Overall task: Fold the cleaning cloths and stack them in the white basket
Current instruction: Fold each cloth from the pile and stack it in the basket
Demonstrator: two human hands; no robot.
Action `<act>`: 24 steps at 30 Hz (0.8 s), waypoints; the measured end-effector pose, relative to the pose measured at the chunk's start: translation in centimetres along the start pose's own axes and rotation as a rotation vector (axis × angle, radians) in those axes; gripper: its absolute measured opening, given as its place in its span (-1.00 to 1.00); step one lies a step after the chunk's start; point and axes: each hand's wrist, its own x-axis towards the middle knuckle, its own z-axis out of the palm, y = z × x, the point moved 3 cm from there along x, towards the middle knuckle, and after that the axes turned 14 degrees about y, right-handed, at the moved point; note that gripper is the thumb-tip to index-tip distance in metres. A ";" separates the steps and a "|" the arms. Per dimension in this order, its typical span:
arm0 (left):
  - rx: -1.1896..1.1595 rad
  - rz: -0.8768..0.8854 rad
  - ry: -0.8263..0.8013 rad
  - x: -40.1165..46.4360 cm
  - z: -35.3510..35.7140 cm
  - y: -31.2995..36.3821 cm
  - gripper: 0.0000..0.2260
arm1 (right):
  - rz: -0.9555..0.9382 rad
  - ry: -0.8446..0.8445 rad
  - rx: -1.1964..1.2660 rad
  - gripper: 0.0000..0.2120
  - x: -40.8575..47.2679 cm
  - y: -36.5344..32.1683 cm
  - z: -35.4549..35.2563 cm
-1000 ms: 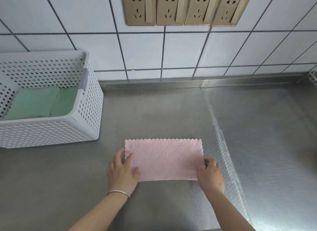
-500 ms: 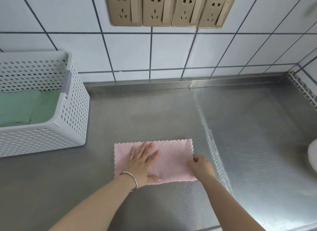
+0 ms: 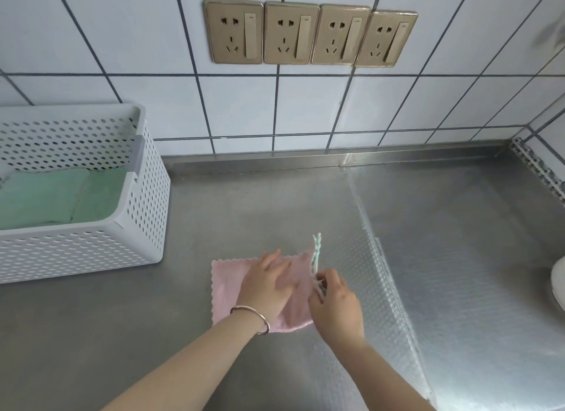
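A pink cleaning cloth (image 3: 227, 283) lies on the steel counter (image 3: 91, 334) near its front. My left hand (image 3: 269, 283) rests flat on the cloth's middle, fingers spread. My right hand (image 3: 334, 303) pinches the cloth's right edge and holds it lifted upright, so the raised edge shows pale green and pink. At the left stands the white perforated basket (image 3: 143, 224), with folded green cloths (image 3: 58, 196) lying inside it.
A tiled wall with several gold sockets (image 3: 308, 34) runs behind the counter. A dimpled steel drainboard (image 3: 458, 257) takes up the right side. A white object (image 3: 558, 279) shows at the right edge.
My left hand slid from the cloth's left edge onto its middle. My right hand lifted the right edge up off the counter. The view shifted right, moving the basket leftward in frame.
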 end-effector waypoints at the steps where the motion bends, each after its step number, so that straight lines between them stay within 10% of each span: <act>1: -0.182 -0.124 0.014 -0.1 -0.9 0.3 -0.68 | -0.058 0.041 0.021 -0.80 -0.4 -0.9 0.1; 10: -0.368 -0.559 0.034 0.1 -3.1 -4.8 -0.78 | -0.609 0.075 -0.053 -0.50 -3.6 -4.2 4.8; 13: -0.263 -0.530 0.076 0.1 -3.9 -6.5 -0.68 | -0.641 -0.056 -0.180 -0.26 -4.0 -2.4 5.9; 24: -0.043 -0.519 0.162 -1.4 -3.8 -10.2 -0.83 | -0.612 -0.138 -0.302 -0.38 -5.1 1.9 8.2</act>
